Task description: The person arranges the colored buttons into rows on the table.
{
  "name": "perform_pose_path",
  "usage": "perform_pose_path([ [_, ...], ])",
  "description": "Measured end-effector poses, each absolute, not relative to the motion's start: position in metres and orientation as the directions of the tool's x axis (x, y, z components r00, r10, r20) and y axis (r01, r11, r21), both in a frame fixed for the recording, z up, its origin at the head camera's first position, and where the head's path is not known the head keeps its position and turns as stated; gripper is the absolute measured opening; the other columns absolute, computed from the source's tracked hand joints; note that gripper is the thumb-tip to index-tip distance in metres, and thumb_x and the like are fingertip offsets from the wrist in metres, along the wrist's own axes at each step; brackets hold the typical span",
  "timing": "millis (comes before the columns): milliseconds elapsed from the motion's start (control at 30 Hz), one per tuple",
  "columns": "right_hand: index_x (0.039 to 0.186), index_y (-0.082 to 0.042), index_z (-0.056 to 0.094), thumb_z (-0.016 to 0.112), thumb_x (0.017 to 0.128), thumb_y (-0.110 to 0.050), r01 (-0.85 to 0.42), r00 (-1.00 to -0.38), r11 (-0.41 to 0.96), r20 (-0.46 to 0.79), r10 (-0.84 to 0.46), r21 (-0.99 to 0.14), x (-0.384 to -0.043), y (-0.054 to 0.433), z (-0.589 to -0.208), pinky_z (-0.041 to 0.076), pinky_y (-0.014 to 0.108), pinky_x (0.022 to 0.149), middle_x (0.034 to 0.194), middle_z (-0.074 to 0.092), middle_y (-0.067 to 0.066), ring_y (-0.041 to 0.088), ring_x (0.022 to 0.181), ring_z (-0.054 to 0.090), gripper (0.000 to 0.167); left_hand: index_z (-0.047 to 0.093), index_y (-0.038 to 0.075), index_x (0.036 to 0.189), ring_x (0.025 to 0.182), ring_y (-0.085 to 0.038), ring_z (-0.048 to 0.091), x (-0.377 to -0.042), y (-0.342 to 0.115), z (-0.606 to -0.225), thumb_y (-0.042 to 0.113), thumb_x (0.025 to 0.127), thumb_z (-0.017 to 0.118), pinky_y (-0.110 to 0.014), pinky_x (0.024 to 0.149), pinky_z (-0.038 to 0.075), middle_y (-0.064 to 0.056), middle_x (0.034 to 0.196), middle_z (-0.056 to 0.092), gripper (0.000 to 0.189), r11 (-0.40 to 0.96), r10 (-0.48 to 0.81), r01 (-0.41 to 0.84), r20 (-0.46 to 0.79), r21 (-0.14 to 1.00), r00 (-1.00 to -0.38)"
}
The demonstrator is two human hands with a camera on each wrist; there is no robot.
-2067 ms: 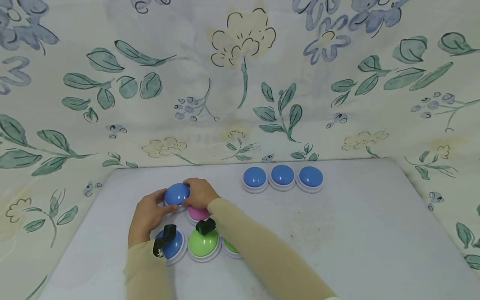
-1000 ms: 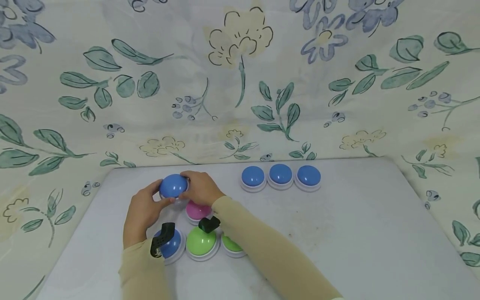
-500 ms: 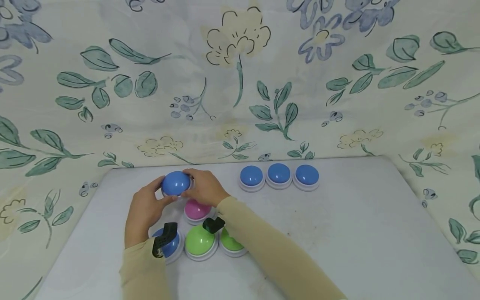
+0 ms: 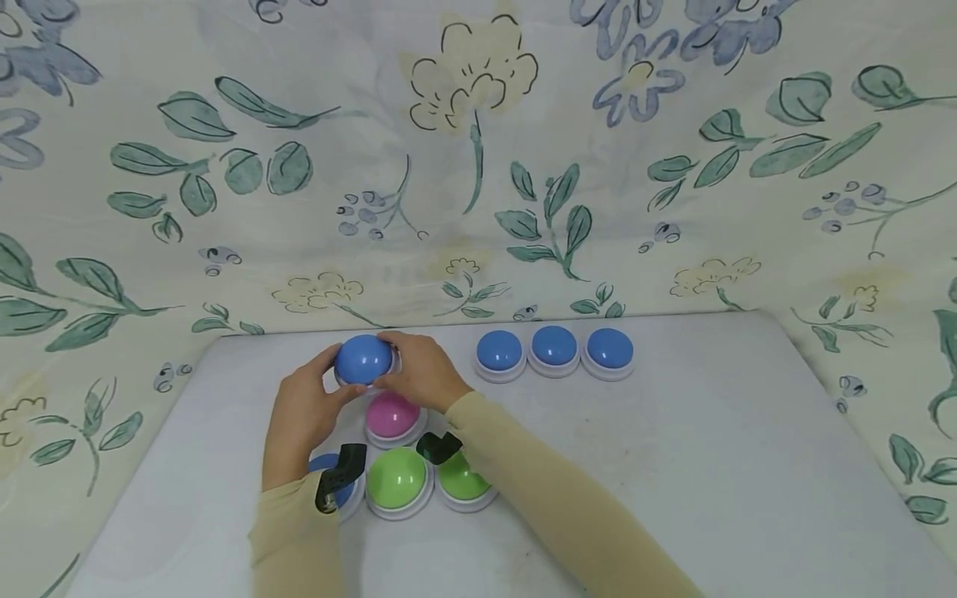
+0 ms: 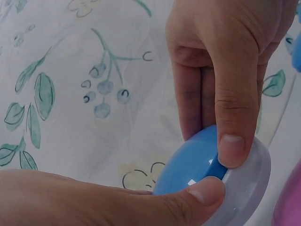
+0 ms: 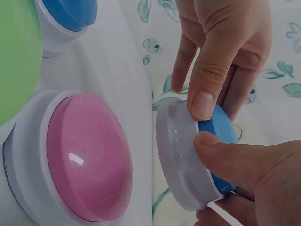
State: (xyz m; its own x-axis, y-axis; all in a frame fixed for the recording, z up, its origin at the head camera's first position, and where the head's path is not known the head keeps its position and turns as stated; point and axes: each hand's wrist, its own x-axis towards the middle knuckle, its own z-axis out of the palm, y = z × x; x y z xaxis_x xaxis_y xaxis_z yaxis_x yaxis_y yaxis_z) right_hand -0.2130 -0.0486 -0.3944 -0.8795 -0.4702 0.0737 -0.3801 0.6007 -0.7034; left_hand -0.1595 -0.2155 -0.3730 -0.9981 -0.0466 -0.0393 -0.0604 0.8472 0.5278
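Both hands hold one domed blue push button with a white base, which appears raised off the table in the right wrist view. My left hand grips its left side and my right hand its right side. Both thumbs press at the seam between blue dome and white base. Just nearer stands a pink button. In front of that sit a green button, another green button partly behind the right sleeve, and a blue button partly covered by the left wrist's black mount.
Three blue buttons stand in a row at the back of the white table. A floral cloth hangs behind the table and along its sides.
Both hands have lifted the blue button from beside the pink one. They shifted it left, then right and farther back, so more of the pink button shows. The other buttons stay put.
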Motion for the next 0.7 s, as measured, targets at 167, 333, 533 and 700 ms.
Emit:
perform_pose_path([
  [167, 0.147, -0.009, 0.051, 0.078, 0.090, -0.023, -0.376, -0.883, 0.612, 0.068, -0.465, -0.696, -0.213, -0.045, -0.393, 0.044, 0.028, 0.108, 0.142, 0.059, 0.005, 0.019, 0.130, 0.055, 0.064, 0.033, -0.006, 0.152, 0.137, -0.052, 0.037, -0.160, -0.212, -0.373, 0.017, 0.093, 0.073, -0.064, 0.112, 0.031, -0.031, 0.150, 0.041, 0.075, 0.843, -0.050, -0.061, -0.036, 0.535, -0.998],
  [333, 0.147, -0.008, 0.051, 0.078, 0.090, -0.022, -0.385, -0.885, 0.610, 0.089, -0.457, -0.693, -0.212, -0.038, -0.393, 0.044, 0.030, 0.108, 0.141, 0.060, 0.007, 0.021, 0.130, 0.056, 0.064, 0.033, -0.006, 0.153, 0.138, -0.052, 0.037, -0.163, -0.206, -0.376, 0.016, 0.093, 0.073, -0.064, 0.112, 0.032, -0.031, 0.150, 0.041, 0.075, 0.831, -0.055, -0.062, -0.029, 0.553, -0.998],
  [533, 0.147, -0.007, 0.051, 0.078, 0.089, -0.019, -0.399, -0.885, 0.596, 0.123, -0.449, -0.697, -0.213, -0.028, -0.395, 0.043, 0.030, 0.110, 0.142, 0.059, 0.008, 0.023, 0.131, 0.055, 0.065, 0.034, -0.005, 0.153, 0.139, -0.049, 0.037, -0.165, -0.196, -0.378, 0.014, 0.093, 0.072, -0.062, 0.113, 0.033, -0.030, 0.151, 0.041, 0.073, 0.818, -0.052, -0.044, -0.003, 0.573, -0.999],
  [700, 0.146, -0.006, 0.051, 0.079, 0.089, -0.018, -0.393, -0.891, 0.593, 0.133, -0.434, -0.703, -0.212, -0.020, -0.396, 0.043, 0.033, 0.111, 0.142, 0.059, 0.008, 0.024, 0.132, 0.054, 0.065, 0.035, -0.004, 0.152, 0.138, -0.048, 0.040, -0.165, -0.189, -0.380, 0.013, 0.093, 0.072, -0.061, 0.112, 0.034, -0.030, 0.149, 0.043, 0.072, 0.811, -0.033, -0.014, 0.021, 0.584, -0.999],
])
